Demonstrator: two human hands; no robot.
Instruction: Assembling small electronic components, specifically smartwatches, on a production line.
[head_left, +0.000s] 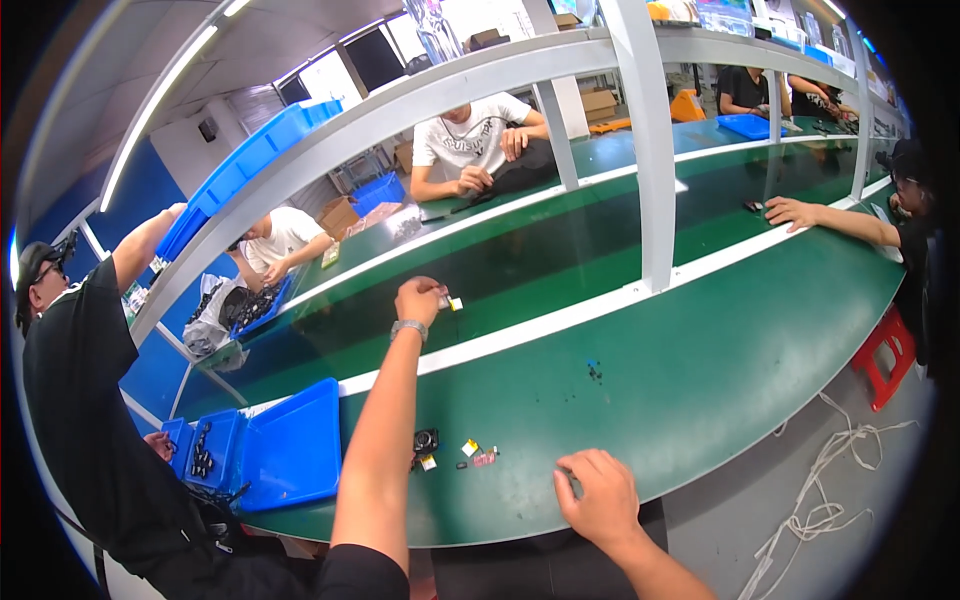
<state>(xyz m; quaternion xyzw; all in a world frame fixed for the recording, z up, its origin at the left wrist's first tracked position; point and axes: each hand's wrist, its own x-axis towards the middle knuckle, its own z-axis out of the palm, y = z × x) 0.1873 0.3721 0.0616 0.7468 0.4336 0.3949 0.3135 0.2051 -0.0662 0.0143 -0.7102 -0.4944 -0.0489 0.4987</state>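
My left hand reaches far over the white rail onto the conveyor belt. Its fingers are closed on a small part with a white-and-yellow tab; the rest of the part is mostly hidden by the fingers. Lower right, my right hand lies near the bench's front edge with the thumb apart and nothing visible in it. Between my arms on the green bench sit a small black device with a round lens-like face, a yellow-and-white piece, a similar piece and a pinkish piece.
Left of my forearm stands a blue tray, beside smaller blue bins with black parts. Tiny dark bits lie mid-bench. A white post rises from the rail. Co-workers sit around; one hand rests over the belt.
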